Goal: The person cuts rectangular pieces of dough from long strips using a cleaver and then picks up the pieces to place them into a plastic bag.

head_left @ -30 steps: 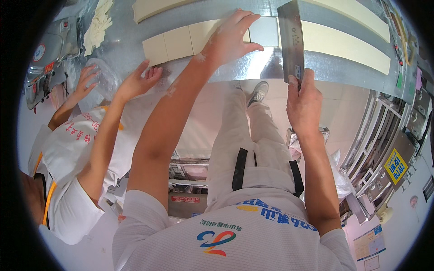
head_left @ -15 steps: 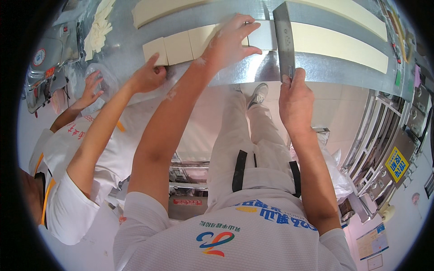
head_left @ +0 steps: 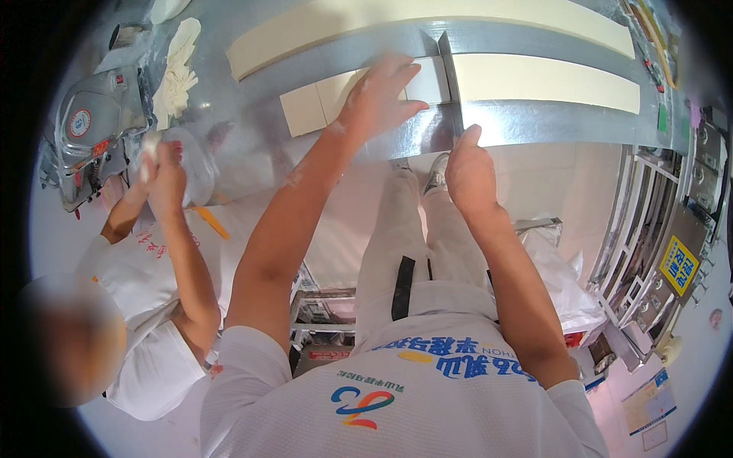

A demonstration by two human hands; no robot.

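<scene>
Dough strips, smooth and flat, thin metal blade, shiny tabletop

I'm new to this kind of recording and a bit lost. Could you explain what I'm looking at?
There's no robot: these are a person's bare hands, seen from a fisheye camera worn on the head, looking down, so straight edges bend. On the metal table lie pale, dough-like things: cut pieces toward the left, a flat strip right of the knife, and a longer band farther away. The left hand, fingers spread, is over the row of pieces. The right hand grips the knife, seen almost edge-on. The hand at far left is a co-worker's.
</scene>
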